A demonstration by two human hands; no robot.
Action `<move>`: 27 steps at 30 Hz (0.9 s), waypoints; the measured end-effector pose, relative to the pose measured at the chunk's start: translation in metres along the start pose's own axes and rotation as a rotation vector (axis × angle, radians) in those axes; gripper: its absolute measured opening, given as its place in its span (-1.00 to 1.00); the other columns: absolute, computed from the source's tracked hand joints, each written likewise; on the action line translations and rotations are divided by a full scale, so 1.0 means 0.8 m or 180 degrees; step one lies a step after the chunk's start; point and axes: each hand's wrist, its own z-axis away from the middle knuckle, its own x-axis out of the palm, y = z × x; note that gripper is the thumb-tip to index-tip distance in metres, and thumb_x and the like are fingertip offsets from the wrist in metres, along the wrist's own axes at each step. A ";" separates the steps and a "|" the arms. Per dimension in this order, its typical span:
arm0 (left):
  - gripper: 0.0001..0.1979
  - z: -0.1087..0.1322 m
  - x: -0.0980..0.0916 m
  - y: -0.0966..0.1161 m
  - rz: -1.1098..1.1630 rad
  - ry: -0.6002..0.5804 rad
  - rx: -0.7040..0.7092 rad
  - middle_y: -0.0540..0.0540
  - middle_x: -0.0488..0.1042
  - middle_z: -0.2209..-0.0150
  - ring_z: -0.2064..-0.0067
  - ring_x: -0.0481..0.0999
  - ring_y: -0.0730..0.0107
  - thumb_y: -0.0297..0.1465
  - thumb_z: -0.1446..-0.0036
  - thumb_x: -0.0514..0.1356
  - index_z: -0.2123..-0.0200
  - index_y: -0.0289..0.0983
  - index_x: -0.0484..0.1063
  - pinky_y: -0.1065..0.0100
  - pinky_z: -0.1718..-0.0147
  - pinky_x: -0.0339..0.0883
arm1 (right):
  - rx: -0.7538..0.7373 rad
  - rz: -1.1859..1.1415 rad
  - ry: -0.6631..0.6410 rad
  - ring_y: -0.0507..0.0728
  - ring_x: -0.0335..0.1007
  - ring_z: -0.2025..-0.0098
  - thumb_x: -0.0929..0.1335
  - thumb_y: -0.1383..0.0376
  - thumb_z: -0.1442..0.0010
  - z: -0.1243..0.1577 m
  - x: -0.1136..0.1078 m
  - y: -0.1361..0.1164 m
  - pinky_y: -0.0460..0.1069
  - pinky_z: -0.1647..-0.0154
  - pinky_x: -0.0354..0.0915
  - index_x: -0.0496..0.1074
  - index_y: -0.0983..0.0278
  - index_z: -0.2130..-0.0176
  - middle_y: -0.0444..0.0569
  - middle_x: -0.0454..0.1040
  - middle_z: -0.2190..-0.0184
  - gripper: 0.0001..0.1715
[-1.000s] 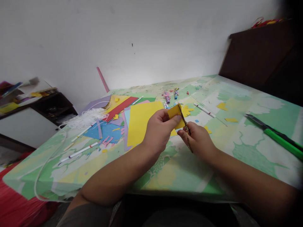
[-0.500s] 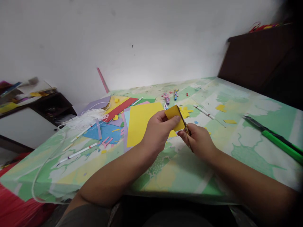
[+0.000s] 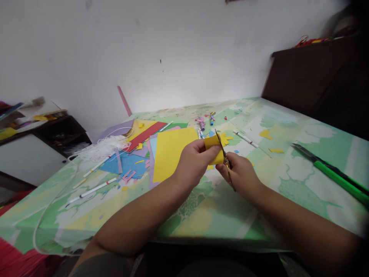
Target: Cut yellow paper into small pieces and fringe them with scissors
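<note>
My left hand (image 3: 194,161) pinches a small piece of yellow paper (image 3: 212,144) between thumb and fingers, above the table. In my right hand (image 3: 240,171) is a pair of scissors (image 3: 227,165) with gold-coloured handles, its blades pointing up and away along the paper's right edge. The fingers of the right hand wrap round the handles and partly hide them. Below and to the left lies a large yellow sheet (image 3: 170,150), partly covered by my left hand. Yellow cut-outs (image 3: 225,138) lie just beyond the scissors.
A green utility knife (image 3: 331,173) lies at the right, blade showing. White markers (image 3: 245,137), yellow scraps (image 3: 265,134), blue paper (image 3: 123,163), red paper (image 3: 147,136) and tangled white string (image 3: 105,144) are spread over the patterned tablecloth (image 3: 225,215). A dark cabinet (image 3: 305,73) stands at the back right.
The yellow piece has turned and looks narrower, and the scissor blades now stand more upright at its right edge. The camera view has shifted slightly.
</note>
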 end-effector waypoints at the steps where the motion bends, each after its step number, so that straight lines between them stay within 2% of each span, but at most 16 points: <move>1: -0.86 -0.001 0.000 0.001 0.0000 -0.0020 -0.0016 0.02 0.40 0.51 0.47 0.36 0.50 -0.33 0.09 0.22 0.45 -0.30 0.45 0.45 0.49 0.22 | 0.0045 -0.0016 -0.0015 0.02 0.07 0.62 0.19 -0.11 0.01 0.000 0.000 0.000 -0.07 0.63 -0.01 0.11 0.21 0.59 -0.15 0.21 0.68 -0.53; 12: -0.86 -0.008 0.008 0.006 0.0174 -0.0174 -0.0070 0.00 0.37 0.55 0.51 0.33 0.52 -0.34 0.08 0.21 0.50 -0.31 0.43 0.46 0.53 0.19 | 0.0564 -0.0678 -0.0117 0.02 0.07 0.64 0.29 -0.15 0.10 -0.003 0.000 0.006 -0.07 0.65 -0.01 0.18 0.22 0.58 -0.17 0.22 0.71 -0.49; 15: -0.82 -0.011 0.008 0.003 0.0309 -0.0104 0.0009 0.04 0.31 0.59 0.53 0.29 0.56 -0.31 0.06 0.21 0.56 -0.30 0.39 0.48 0.52 0.17 | 0.0710 -0.1241 -0.0042 0.00 0.07 0.65 0.33 -0.14 0.12 -0.005 0.004 0.012 -0.07 0.66 0.01 0.18 0.22 0.56 -0.21 0.18 0.71 -0.49; 18: -0.78 -0.013 0.006 0.000 0.0283 0.0034 -0.0010 0.08 0.23 0.63 0.56 0.21 0.61 -0.29 0.07 0.22 0.61 -0.30 0.34 0.50 0.56 0.11 | 0.0706 -0.1711 -0.0025 0.00 0.10 0.65 0.26 -0.19 0.06 -0.006 0.006 0.017 -0.07 0.65 0.06 0.16 0.22 0.56 -0.22 0.16 0.70 -0.45; 20: -0.80 -0.014 0.003 -0.001 0.0241 0.0107 -0.0089 0.08 0.24 0.61 0.56 0.21 0.60 -0.29 0.08 0.22 0.58 -0.31 0.35 0.50 0.56 0.10 | 0.0691 -0.1884 -0.0080 -0.01 0.13 0.64 0.20 -0.20 0.00 -0.006 0.007 0.017 -0.06 0.63 0.10 0.17 0.23 0.55 -0.20 0.19 0.68 -0.44; 23: -0.84 -0.012 -0.004 -0.007 0.0144 0.0145 -0.0190 0.03 0.34 0.52 0.48 0.30 0.54 -0.33 0.10 0.21 0.47 -0.31 0.40 0.45 0.47 0.19 | 0.0733 -0.2461 -0.0136 -0.02 0.20 0.57 0.23 -0.15 -0.03 -0.010 0.007 0.016 -0.06 0.52 0.20 0.22 0.26 0.51 -0.17 0.25 0.59 -0.48; 27: -0.83 -0.008 -0.020 -0.021 -0.0110 -0.0021 -0.0316 -0.02 0.39 0.44 0.42 0.36 0.48 -0.35 0.08 0.17 0.39 -0.32 0.42 0.39 0.39 0.24 | 0.0844 -0.2733 -0.0232 0.00 0.26 0.51 0.26 -0.08 -0.03 -0.019 0.010 0.022 -0.03 0.43 0.27 0.22 0.27 0.46 -0.14 0.29 0.51 -0.54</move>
